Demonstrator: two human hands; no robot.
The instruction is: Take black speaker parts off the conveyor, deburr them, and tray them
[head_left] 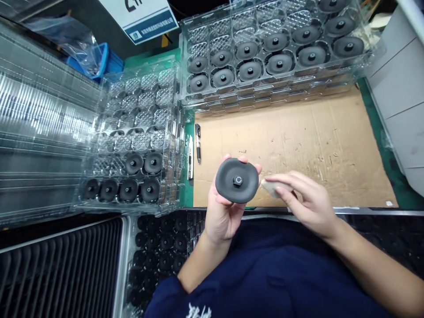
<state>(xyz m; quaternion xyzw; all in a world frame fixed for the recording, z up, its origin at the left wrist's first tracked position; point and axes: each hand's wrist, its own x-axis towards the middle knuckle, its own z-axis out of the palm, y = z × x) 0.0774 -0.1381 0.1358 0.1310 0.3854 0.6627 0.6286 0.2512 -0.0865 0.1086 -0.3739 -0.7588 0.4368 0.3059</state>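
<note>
A black round part with a small raised hub (pixel 237 180) rests in my left hand (pixel 222 216), whose fingers wrap round its rim from below. Just right of it, my right hand (pixel 308 201) pinches a pale, thin cloth-like piece (pixel 275 187) between thumb and fingers. The piece's tip is close to the black part's right edge; whether they touch is hard to tell. Both hands are above the near edge of a cardboard sheet (pixel 298 137).
Clear trays with black parts stand at the back (pixel 250 70) and left (pixel 129 190). A black pen (pixel 198 143) and a cutter knife (pixel 190 157) lie left on the cardboard's side. Stacked trays (pixel 36 119), a blue bin (pixel 111 62) and more black parts below the table edge are visible.
</note>
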